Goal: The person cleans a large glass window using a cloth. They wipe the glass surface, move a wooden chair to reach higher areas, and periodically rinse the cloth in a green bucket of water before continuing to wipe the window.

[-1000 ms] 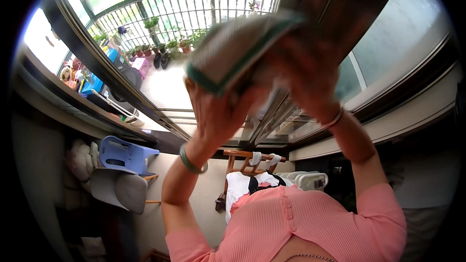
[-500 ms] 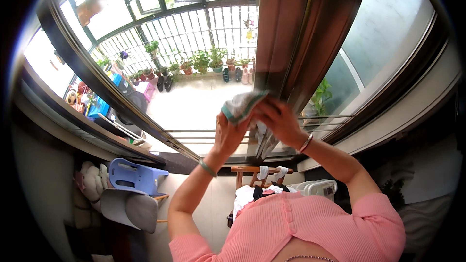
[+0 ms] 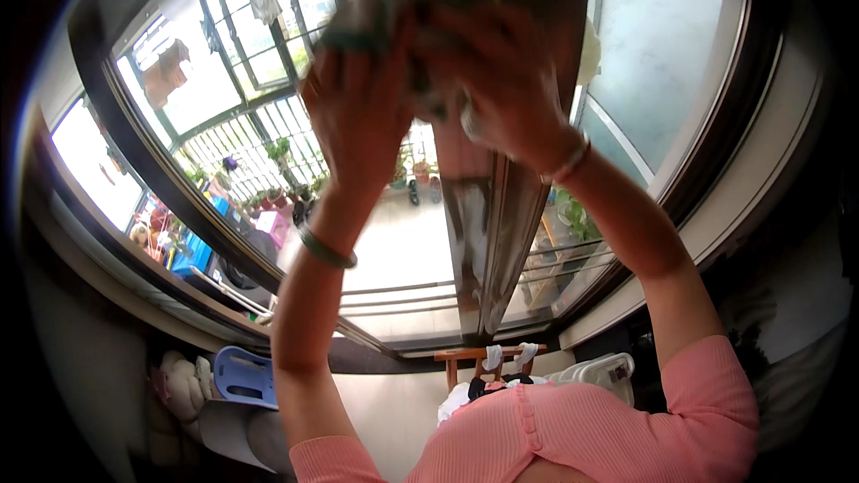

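Both my arms reach up in front of the dark reddish-brown door frame (image 3: 465,206). Bunched between my hands is a cloth (image 3: 362,25), grey-white with a teal edge, smeared by motion. My left hand (image 3: 362,125) has its fingers closed on the cloth's left part, with a green bangle (image 3: 327,249) on that wrist. On the cloth's right side my right hand (image 3: 514,89) is closed too; a pale bangle circles its wrist. The hands hide part of the frame's upper length, and whether the cloth touches it I cannot tell.
Glass panes (image 3: 662,45) flank the frame. Beyond lies a balcony with potted plants, shoes and hanging clothes. Below me stand a wooden chair (image 3: 452,355) with clothes, a clear plastic bin (image 3: 613,371), a blue child's seat (image 3: 243,377) and a grey chair (image 3: 228,434).
Both hands have risen with the cloth, from low in front of the frame to much higher up it. My view has shifted with them, and the blue seat now appears lower.
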Demonstrator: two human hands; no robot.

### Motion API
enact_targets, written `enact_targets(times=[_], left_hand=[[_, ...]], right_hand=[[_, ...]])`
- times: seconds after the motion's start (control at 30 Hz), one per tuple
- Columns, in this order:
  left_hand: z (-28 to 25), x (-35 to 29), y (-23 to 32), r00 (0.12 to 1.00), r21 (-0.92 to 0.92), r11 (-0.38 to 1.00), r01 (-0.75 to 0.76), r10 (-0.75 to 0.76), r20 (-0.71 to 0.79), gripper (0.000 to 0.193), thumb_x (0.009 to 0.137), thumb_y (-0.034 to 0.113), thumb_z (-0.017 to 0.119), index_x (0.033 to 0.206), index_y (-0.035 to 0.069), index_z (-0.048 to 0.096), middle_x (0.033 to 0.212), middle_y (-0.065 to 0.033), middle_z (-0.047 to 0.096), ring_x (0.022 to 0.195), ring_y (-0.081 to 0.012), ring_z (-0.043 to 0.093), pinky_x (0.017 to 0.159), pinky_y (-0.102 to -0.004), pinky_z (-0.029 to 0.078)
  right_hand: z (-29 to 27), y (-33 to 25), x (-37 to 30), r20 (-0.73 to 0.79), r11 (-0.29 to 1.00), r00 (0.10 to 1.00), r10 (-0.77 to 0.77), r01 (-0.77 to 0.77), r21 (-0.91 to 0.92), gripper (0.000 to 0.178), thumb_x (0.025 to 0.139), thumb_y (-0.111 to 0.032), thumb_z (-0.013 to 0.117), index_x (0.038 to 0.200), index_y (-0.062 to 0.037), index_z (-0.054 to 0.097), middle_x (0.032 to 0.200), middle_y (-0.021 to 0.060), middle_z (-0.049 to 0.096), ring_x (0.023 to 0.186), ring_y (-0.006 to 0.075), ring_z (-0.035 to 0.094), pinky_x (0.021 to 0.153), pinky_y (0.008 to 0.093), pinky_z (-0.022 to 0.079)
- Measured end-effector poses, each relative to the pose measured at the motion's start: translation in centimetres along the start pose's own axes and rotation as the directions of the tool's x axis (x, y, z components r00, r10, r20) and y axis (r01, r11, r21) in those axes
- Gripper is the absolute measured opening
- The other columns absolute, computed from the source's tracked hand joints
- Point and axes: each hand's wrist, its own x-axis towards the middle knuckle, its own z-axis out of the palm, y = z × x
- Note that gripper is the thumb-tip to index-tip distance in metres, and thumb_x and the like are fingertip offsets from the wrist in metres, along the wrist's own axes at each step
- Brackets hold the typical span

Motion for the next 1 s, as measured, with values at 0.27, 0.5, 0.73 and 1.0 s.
enact_targets(times=[0.27,0.5,0.73,1.0], left_hand=[[0.0,-0.3,1.5,0.997,-0.083,0.994,0.071,-0.067,0.047,0.061,0.081,0.008,0.062,0.14,0.02,0.051,0.144,-0.0174,0.045,0.133,-0.0372,0.043,0.104,-0.0521,0.036],[-3.7,-14.3,6.7,0.964,-0.335,0.942,-0.027,0.113,0.24,0.044,0.075,0.004,0.069,0.117,0.018,0.07,0.12,-0.0071,0.064,0.113,-0.0295,0.059,0.099,-0.0448,0.041],[-1.9,-1.9,9.1,0.994,-0.401,0.915,-0.045,0.081,0.072,0.045,0.075,0.015,0.069,0.119,0.027,0.069,0.126,-0.0034,0.06,0.121,-0.0266,0.054,0.104,-0.0477,0.036],[0.4,1.3,12.8,0.906,-0.313,0.895,-0.317,0.383,0.18,0.034,0.075,0.026,0.064,0.109,0.027,0.07,0.12,-0.0044,0.061,0.123,-0.0261,0.051,0.113,-0.0531,0.026]], right_hand=[[0.0,-1.6,-2.1,0.013,0.995,0.996,0.087,-0.088,0.046,0.042,0.071,-0.01,0.062,0.112,-0.0023,0.06,0.129,0.0165,0.052,0.117,0.036,0.052,0.1,0.0475,0.045],[-4.3,-7.8,-14.9,0.477,0.95,0.874,0.089,-0.218,0.222,0.038,0.074,-0.018,0.066,0.112,-0.0129,0.065,0.132,0.0074,0.053,0.115,0.0276,0.05,0.097,0.0418,0.042],[-8.8,-3.9,-8.1,-0.01,0.953,0.963,0.271,-0.269,-0.139,0.035,0.081,-0.02,0.064,0.115,-0.0107,0.064,0.142,0.0115,0.044,0.131,0.032,0.042,0.107,0.0448,0.034],[-6.3,-1.9,-16.1,0.135,0.841,0.83,0.541,-0.536,-0.078,0.051,0.092,-0.02,0.052,0.137,0.003,0.042,0.148,0.0261,0.033,0.138,0.0411,0.033,0.114,0.049,0.026]])
